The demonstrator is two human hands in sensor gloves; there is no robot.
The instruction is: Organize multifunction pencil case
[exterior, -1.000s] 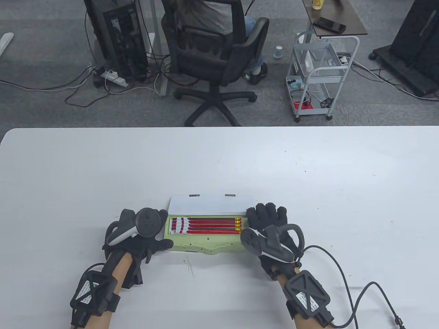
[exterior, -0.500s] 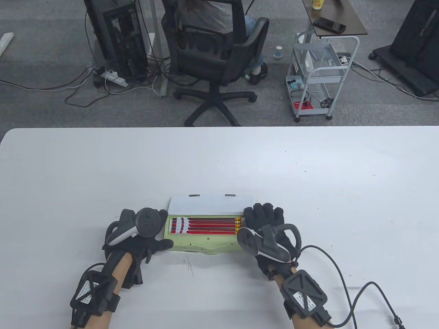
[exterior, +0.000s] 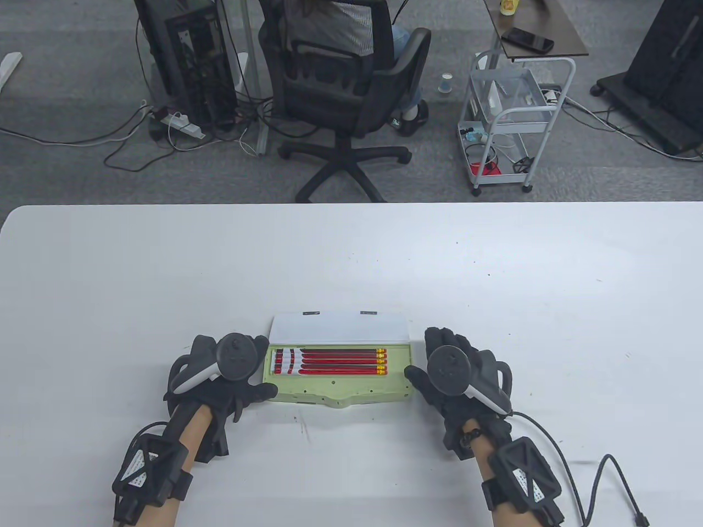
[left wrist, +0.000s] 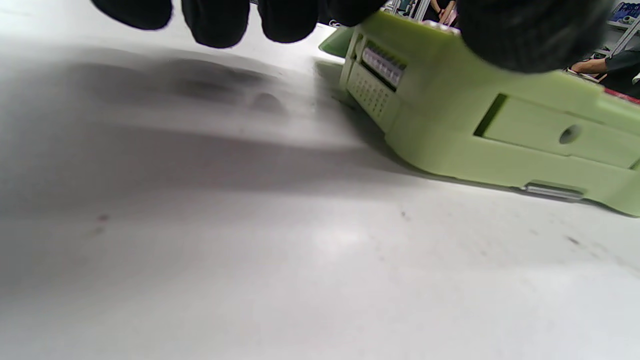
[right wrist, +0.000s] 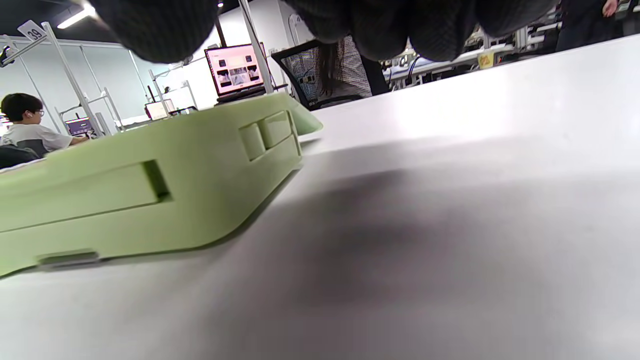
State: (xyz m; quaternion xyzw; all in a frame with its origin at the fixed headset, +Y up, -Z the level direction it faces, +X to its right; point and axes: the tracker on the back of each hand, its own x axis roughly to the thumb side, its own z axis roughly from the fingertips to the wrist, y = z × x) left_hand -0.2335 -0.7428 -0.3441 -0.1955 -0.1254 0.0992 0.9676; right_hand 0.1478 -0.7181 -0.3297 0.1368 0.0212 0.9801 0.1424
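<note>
A: So where is the case [exterior: 338, 379]?

B: Low on the white surface [exterior: 351, 258], near its six o'clock edge. It is green, with the lid [exterior: 340, 328] swung back toward twelve. Red pencils [exterior: 329, 362] lie side by side in the tray, erasers toward three o'clock.

A: And the left hand [exterior: 219, 379]?

B: At the case's nine o'clock end. The thumb sits against the front corner, the other fingers [left wrist: 215, 22] hang beside the end wall. Its grip looks closed around that end, though the contact behind the tracker is hidden.

A: The right hand [exterior: 461, 379]?

B: At three o'clock, just beside the case. The thumb reaches toward the corner; I cannot tell whether it touches. The fingers spread flat, grip apart, holding nothing.

A: Beyond the surface?

B: At twelve, an office chair [exterior: 346, 82]; toward one, a white cart [exterior: 511, 121].
</note>
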